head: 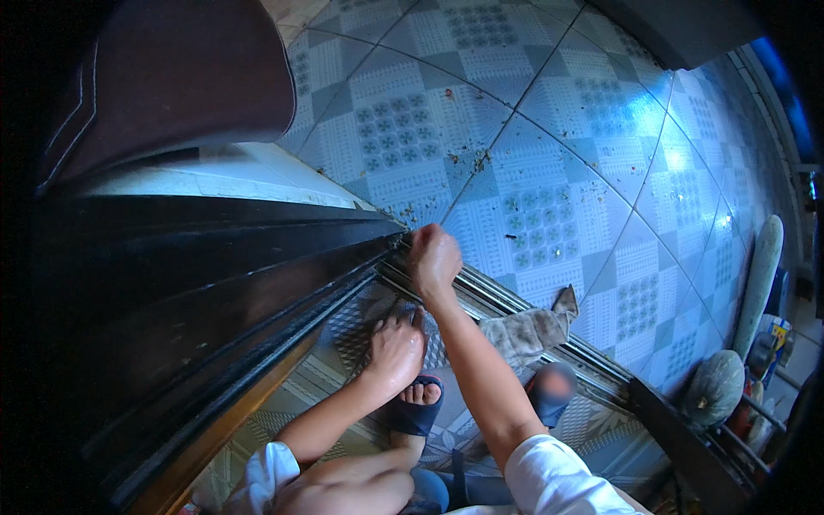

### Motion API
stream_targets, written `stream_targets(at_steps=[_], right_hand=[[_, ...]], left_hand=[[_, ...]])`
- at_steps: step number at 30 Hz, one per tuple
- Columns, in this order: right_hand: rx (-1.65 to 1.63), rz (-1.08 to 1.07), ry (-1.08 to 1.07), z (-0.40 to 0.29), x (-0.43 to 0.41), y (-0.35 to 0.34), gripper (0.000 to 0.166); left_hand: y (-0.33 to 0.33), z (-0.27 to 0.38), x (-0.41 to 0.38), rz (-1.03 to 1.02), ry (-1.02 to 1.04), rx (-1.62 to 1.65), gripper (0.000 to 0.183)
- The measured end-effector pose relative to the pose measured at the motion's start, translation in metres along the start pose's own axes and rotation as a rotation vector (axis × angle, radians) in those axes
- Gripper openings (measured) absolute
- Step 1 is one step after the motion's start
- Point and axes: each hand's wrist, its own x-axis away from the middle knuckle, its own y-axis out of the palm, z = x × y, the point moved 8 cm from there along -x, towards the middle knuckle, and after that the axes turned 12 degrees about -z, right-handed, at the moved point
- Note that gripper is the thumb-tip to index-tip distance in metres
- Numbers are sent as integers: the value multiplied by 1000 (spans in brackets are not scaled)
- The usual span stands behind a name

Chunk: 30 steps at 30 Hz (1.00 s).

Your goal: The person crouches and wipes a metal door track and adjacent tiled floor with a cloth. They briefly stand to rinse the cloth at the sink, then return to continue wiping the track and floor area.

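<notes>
My right hand (436, 261) is curled and slightly blurred over the metal sliding-door track (502, 296), close to the foot of the dark door frame (360, 261). Whether its fingers hold anything is hidden. Nearer to me, my left hand (396, 346) is lowered just inside the track, its index finger stretched forward and nothing seen in it. A stained, greyish cloth (524, 333) lies draped across the track, to the right of my right forearm.
Crumbs and bits of debris (473, 161) are scattered over the patterned tile floor (553, 148). A brown padded seat (193, 71) stands at upper left. On the right lie a round pumpkin (716, 388) and a long pale gourd (761, 283). My sandalled foot (417, 402) is below my left hand.
</notes>
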Motion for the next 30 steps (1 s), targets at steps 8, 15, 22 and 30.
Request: stream_targets(at_steps=[8, 15, 22, 30], right_hand=[[-430, 401, -100, 105, -16, -121, 23], [445, -179, -780, 75, 76, -149, 17], [776, -528, -955, 114, 120, -80, 49], [493, -241, -1059, -38, 68, 21, 31]], left_hand=[[-13, 1, 5, 24, 14, 54, 47], [-11, 1, 4, -20, 10, 9, 23], [4, -11, -1, -84, -17, -12, 25], [10, -18, 4, -71, -45, -9, 25]])
